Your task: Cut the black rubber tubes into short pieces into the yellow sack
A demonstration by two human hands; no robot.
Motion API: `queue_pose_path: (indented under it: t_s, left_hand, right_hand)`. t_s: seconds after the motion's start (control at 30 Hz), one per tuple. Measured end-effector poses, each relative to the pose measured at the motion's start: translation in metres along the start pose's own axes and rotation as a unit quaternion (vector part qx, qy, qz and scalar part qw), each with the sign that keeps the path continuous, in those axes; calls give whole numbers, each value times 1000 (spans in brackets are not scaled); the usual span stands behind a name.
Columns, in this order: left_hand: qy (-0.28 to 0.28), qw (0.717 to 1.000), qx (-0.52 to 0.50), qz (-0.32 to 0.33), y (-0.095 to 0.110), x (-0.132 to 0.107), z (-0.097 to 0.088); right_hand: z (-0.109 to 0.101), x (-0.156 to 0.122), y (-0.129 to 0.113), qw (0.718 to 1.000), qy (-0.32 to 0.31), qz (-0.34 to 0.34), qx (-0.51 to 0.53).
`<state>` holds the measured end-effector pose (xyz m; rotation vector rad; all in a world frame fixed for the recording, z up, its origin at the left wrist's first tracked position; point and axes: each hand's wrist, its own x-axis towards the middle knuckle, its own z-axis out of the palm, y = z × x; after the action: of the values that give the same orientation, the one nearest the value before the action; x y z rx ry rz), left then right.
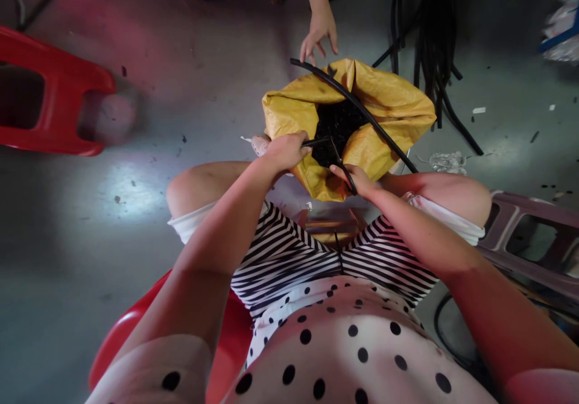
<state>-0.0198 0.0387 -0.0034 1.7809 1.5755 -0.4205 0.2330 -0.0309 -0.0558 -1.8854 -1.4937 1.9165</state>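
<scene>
An open yellow sack stands on the floor between my knees, its dark mouth filled with black pieces. My left hand is closed on the near end of a short black cable at the sack's rim. My right hand is closed on the other part of that cable, at the sack's front edge. A longer black cable lies slanted across the top of the sack. Another person's hand, fingers spread, reaches down toward the far end of that long cable.
A red plastic stool stands at the left. A purple stool is at the right. A bundle of black cables lies on the grey floor beyond the sack. I sit on a red seat. Small scraps litter the floor.
</scene>
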Motion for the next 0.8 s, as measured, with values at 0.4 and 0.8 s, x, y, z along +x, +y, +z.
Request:
queue_pose_path:
  t_s: [0.4, 0.8]
  left_hand:
    - [0, 996, -48, 71, 2, 2, 7]
    - [-62, 995, -16, 75, 9, 6, 17]
  right_hand:
    - [6, -2, -1, 1000, -21, -8, 8]
    - [11, -3, -2, 996, 11, -15, -90]
